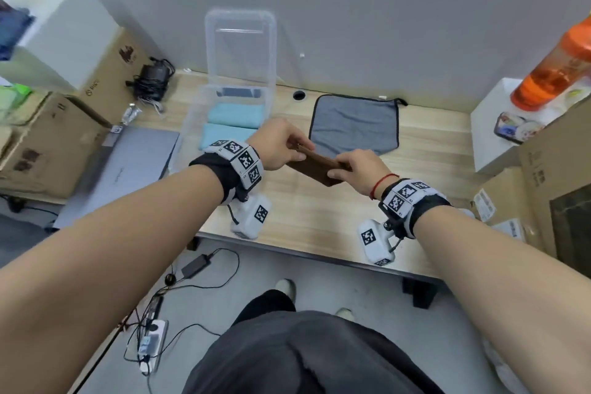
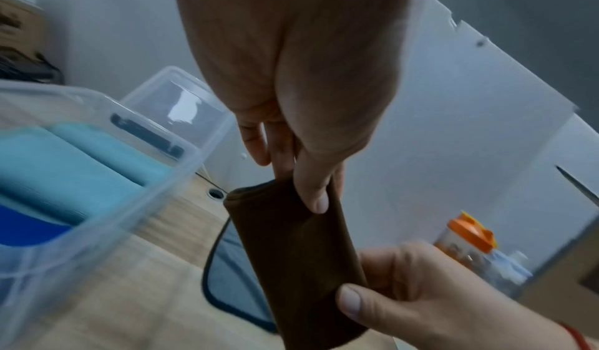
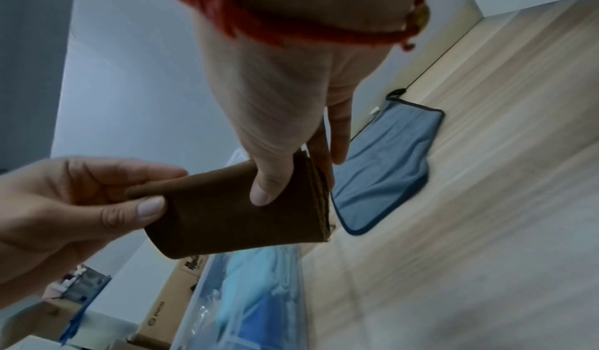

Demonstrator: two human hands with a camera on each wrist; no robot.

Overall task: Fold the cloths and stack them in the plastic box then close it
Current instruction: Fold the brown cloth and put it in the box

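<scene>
Both hands pinch the folded brown cloth (image 1: 315, 168) by its ends; the box (image 1: 188, 125) lies left, nearer the left hand (image 1: 278, 145) than the right hand (image 1: 358, 169).

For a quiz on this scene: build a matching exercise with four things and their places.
Things:
1. brown cloth
2. grey cloth
3. light blue cloths
4. lid

Places:
A. inside the plastic box
B. spread flat on the table
C. upright behind the box, against the wall
D. folded, held between the left hand and the right hand

Pairs: 1-D, 2-B, 3-A, 4-C
</scene>
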